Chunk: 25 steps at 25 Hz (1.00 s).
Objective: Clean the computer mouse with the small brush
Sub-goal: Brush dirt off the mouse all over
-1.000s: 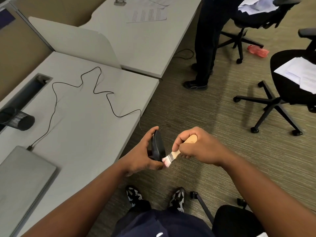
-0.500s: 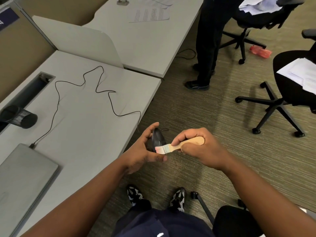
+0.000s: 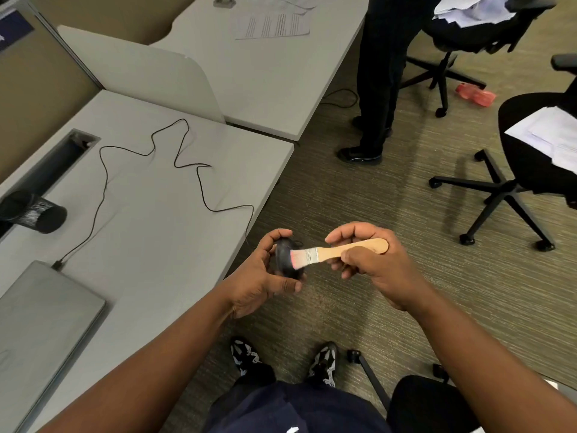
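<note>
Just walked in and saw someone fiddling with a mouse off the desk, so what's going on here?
A person is cleaning a black computer mouse with a small wooden-handled brush. The left hand grips the mouse in the air beside the desk, over the carpet. The right hand holds the brush by its handle, bristles against the mouse. The mouse cable trails across the desk toward a closed laptop. Another person stands nearby.

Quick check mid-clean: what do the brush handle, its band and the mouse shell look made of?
Small brush with pale bristles: handle looks like light unvarnished wood, tan and matte; the band behind the bristles looks like metal, silvery and ribbed. Black computer mouse: probably moulded plastic, smooth with a dull sheen.
</note>
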Each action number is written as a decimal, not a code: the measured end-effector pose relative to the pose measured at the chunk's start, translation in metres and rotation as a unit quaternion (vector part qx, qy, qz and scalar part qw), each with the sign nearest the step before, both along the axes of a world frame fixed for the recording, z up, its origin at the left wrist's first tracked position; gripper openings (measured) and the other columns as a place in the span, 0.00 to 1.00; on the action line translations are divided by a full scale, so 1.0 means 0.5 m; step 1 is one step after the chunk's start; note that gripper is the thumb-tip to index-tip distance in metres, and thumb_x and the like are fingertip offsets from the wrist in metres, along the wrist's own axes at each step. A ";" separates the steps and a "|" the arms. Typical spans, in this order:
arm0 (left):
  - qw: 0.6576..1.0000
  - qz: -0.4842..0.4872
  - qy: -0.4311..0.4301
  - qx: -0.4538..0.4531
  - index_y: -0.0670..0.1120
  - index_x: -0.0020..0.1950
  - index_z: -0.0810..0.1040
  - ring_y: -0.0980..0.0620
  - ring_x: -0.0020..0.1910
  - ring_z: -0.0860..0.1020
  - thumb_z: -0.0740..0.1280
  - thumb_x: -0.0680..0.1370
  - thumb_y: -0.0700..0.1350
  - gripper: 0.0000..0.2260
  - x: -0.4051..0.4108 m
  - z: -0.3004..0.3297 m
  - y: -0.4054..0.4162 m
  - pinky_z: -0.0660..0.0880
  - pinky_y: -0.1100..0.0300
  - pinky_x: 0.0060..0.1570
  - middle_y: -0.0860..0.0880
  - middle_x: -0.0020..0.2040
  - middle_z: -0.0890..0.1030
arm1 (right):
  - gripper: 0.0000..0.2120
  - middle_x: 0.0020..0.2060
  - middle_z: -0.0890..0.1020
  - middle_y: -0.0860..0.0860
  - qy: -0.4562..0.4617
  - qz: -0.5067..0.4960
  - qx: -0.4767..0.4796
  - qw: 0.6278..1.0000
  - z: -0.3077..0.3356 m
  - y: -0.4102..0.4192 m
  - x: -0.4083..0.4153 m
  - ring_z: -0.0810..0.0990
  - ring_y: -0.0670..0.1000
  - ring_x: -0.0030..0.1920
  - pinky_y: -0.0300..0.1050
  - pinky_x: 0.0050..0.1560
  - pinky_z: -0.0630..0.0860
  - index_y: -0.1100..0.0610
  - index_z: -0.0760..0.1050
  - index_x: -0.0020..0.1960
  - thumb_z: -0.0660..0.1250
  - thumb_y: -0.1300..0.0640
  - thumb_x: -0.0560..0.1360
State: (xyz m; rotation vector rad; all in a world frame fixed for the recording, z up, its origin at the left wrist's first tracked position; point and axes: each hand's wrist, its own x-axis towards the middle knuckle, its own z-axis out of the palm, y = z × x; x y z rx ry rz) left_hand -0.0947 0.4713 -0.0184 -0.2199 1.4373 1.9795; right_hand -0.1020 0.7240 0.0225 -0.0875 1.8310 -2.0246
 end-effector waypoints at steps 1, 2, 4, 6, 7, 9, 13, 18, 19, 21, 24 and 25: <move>1.000 0.001 0.002 0.003 0.56 0.76 0.70 0.43 0.52 0.86 0.73 0.68 0.20 0.44 -0.001 0.000 0.000 0.86 0.53 0.51 0.40 0.69 0.72 | 0.11 0.44 0.88 0.56 0.007 -0.014 -0.002 1.000 0.000 -0.001 -0.001 0.86 0.52 0.43 0.43 0.38 0.81 0.54 0.85 0.53 0.67 0.62 0.73; 1.000 0.001 0.004 0.003 0.57 0.75 0.72 0.43 0.52 0.86 0.73 0.69 0.21 0.44 -0.002 0.001 0.000 0.86 0.53 0.50 0.40 0.70 0.71 | 0.11 0.47 0.89 0.56 0.019 -0.020 -0.002 1.000 0.000 -0.002 -0.002 0.86 0.52 0.45 0.43 0.39 0.82 0.53 0.84 0.55 0.68 0.60 0.75; 1.000 0.009 -0.001 -0.004 0.58 0.73 0.73 0.43 0.52 0.87 0.75 0.67 0.22 0.43 -0.004 0.002 0.002 0.86 0.53 0.50 0.41 0.71 0.71 | 0.11 0.51 0.88 0.56 0.052 -0.007 0.013 0.999 0.001 -0.001 -0.003 0.86 0.54 0.48 0.44 0.43 0.83 0.50 0.85 0.58 0.71 0.59 0.77; 1.000 0.024 -0.008 -0.002 0.56 0.73 0.74 0.42 0.52 0.87 0.76 0.66 0.23 0.42 -0.003 0.004 0.005 0.85 0.53 0.50 0.40 0.72 0.70 | 0.11 0.51 0.87 0.56 0.083 0.027 0.045 0.995 0.000 0.002 -0.002 0.85 0.54 0.47 0.46 0.47 0.83 0.49 0.86 0.58 0.72 0.61 0.79; 0.999 0.034 -0.013 0.001 0.55 0.74 0.73 0.42 0.53 0.87 0.76 0.65 0.24 0.43 -0.003 0.005 0.005 0.86 0.53 0.50 0.39 0.71 0.70 | 0.11 0.51 0.87 0.55 0.091 0.045 0.060 0.993 -0.001 0.004 -0.001 0.85 0.54 0.47 0.47 0.48 0.84 0.50 0.86 0.58 0.72 0.62 0.79; 0.998 0.055 -0.025 0.007 0.54 0.75 0.73 0.42 0.53 0.86 0.76 0.65 0.24 0.43 -0.006 0.008 0.005 0.86 0.52 0.50 0.40 0.71 0.71 | 0.12 0.52 0.88 0.54 0.088 0.071 0.065 0.991 -0.001 0.007 0.002 0.87 0.53 0.50 0.46 0.50 0.84 0.52 0.85 0.59 0.72 0.63 0.79; 0.995 0.079 -0.058 0.036 0.51 0.74 0.74 0.42 0.50 0.87 0.73 0.67 0.21 0.41 -0.003 0.014 0.007 0.87 0.54 0.46 0.39 0.71 0.71 | 0.11 0.52 0.89 0.54 0.062 0.098 0.046 0.992 0.004 0.020 0.003 0.88 0.56 0.53 0.45 0.52 0.83 0.55 0.84 0.59 0.72 0.63 0.78; 0.991 0.092 -0.081 0.045 0.50 0.72 0.75 0.44 0.46 0.88 0.70 0.67 0.19 0.39 0.003 0.014 0.008 0.86 0.56 0.41 0.37 0.69 0.73 | 0.12 0.49 0.89 0.56 0.035 0.129 0.063 0.989 0.005 0.037 0.004 0.88 0.53 0.51 0.45 0.53 0.83 0.56 0.86 0.55 0.73 0.69 0.77; 0.992 0.090 -0.082 0.040 0.51 0.71 0.76 0.44 0.46 0.88 0.69 0.68 0.18 0.39 0.002 0.016 0.006 0.86 0.56 0.40 0.37 0.70 0.72 | 0.11 0.48 0.89 0.55 0.041 0.136 0.076 0.987 0.003 0.038 0.003 0.88 0.52 0.49 0.45 0.51 0.82 0.56 0.86 0.54 0.73 0.69 0.77; 0.992 0.085 -0.089 0.041 0.52 0.71 0.76 0.44 0.46 0.89 0.69 0.69 0.17 0.39 0.001 0.017 0.003 0.87 0.56 0.40 0.36 0.71 0.71 | 0.09 0.46 0.89 0.55 0.046 0.137 0.097 0.985 0.002 0.037 0.004 0.85 0.54 0.45 0.48 0.47 0.79 0.54 0.87 0.52 0.74 0.66 0.76; 0.990 0.087 -0.097 0.056 0.50 0.74 0.75 0.41 0.49 0.88 0.70 0.68 0.19 0.40 0.000 0.017 0.000 0.87 0.54 0.43 0.35 0.73 0.70 | 0.05 0.42 0.86 0.59 0.063 0.075 0.078 0.992 0.003 0.031 0.008 0.79 0.54 0.38 0.47 0.38 0.74 0.52 0.86 0.49 0.75 0.59 0.74; 0.990 0.085 -0.097 0.064 0.49 0.75 0.74 0.41 0.50 0.88 0.70 0.68 0.18 0.41 0.001 0.016 0.001 0.87 0.54 0.44 0.35 0.73 0.70 | 0.04 0.42 0.85 0.60 0.071 0.049 0.062 0.994 0.003 0.026 0.009 0.78 0.54 0.37 0.46 0.37 0.73 0.52 0.86 0.48 0.76 0.58 0.74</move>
